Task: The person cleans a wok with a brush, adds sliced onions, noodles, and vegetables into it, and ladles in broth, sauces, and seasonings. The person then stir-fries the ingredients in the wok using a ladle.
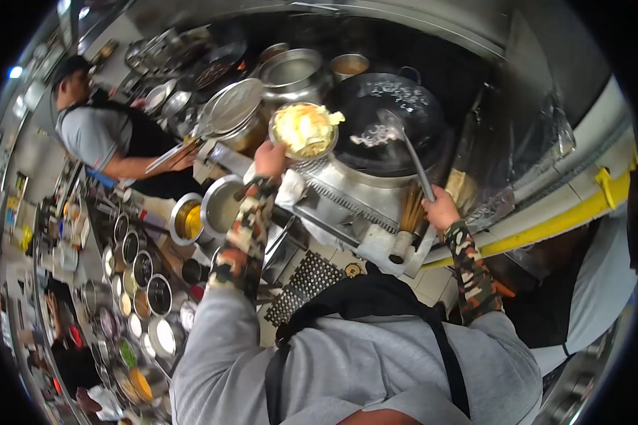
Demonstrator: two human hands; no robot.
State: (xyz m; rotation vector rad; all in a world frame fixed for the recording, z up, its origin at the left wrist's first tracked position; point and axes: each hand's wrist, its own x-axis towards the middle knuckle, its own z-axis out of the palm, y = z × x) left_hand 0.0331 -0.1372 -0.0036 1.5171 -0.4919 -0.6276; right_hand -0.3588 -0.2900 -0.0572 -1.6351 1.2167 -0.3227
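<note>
My left hand (270, 160) grips the rim of a metal bowl (306, 154) heaped with pale yellow, shredded-looking food (306, 127). The bowl is held just left of a large black wok (354, 159) on the stove. In my right hand (441, 210) is the handle of a long metal wok ladle (416, 161), its head down inside the wok. Small whitish pieces of food (374, 135) lie by the ladle's head, and more pale bits dot the wok's far side. What the whitish pieces are I cannot make out.
A bamboo wok brush (407, 225) rests at the stove's front edge. Strainers (232, 106) and a large steel pot (290, 69) stand left of the wok. A co-worker (103, 134) works at the far left. Several containers of ingredients (159, 294) line the left counter.
</note>
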